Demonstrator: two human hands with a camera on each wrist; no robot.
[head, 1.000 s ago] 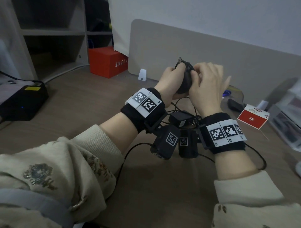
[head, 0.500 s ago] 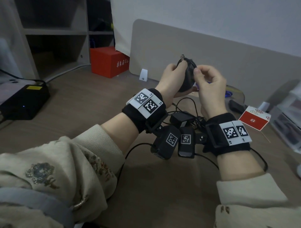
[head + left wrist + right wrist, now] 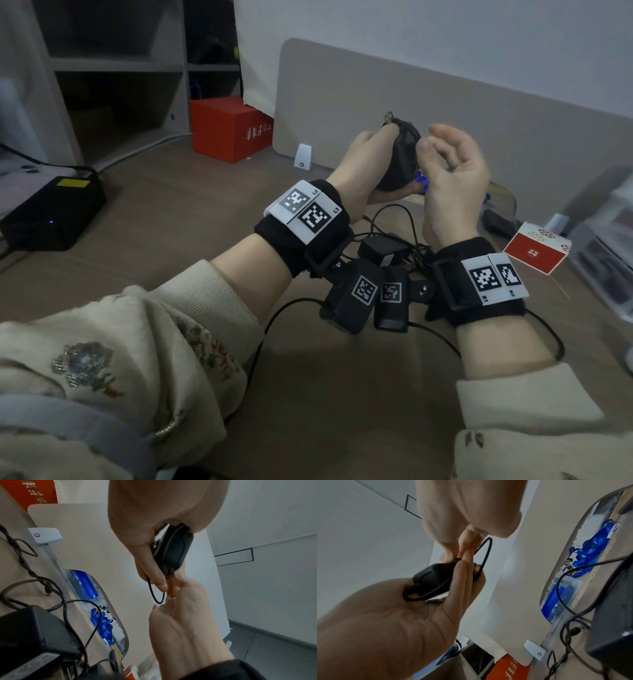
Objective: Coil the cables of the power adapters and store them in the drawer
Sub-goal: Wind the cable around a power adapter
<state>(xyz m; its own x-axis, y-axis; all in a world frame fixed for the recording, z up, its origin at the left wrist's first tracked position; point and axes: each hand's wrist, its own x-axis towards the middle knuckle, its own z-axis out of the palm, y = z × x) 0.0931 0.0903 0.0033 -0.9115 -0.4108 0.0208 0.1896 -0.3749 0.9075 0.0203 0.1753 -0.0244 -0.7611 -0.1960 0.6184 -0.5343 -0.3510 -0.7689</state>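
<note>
Nearest the camera, cream knitted cuffs end at black wrist straps carrying white coded tiles and small black camera blocks. Just past them on the brown table (image 3: pixel 342 394) lies a second adapter (image 3: pixel 385 249), a matte black block, in a loose tangle of thin black leads (image 3: pixel 394 219); these are evidently waiting their turn.

Above that tangle both hands meet in the air. The left hand (image 3: pixel 356 168) grips the power adapter (image 3: pixel 400 154), a rounded black plastic body with its metal plug prongs pointing up; the thumb and fingers (image 3: pixel 462 577) are curled round it, and they also seem to press the wound turns flat against the casing so the coil cannot spring loose. The cable (image 3: pixel 157 596) is thin, round and rubbery, and it leaves the block as a short free loop. The right hand (image 3: pixel 448 192) faces the block with its fingers (image 3: pixel 171 586) bent in narrow at that loop, apparently pinching the free end, though the contact is partly hidden. Holding the work up off the table probably keeps this lead clear of the others while the last length is tucked.

Farther back stand a beige rounded divider panel (image 3: pixel 445 113) with a white bracket (image 3: pixel 303 156), a clear box of blue lanyards (image 3: pixel 96 601), a red box (image 3: pixel 227 128) and grey shelving (image 3: pixel 113 65). No drawer is in view.
</note>
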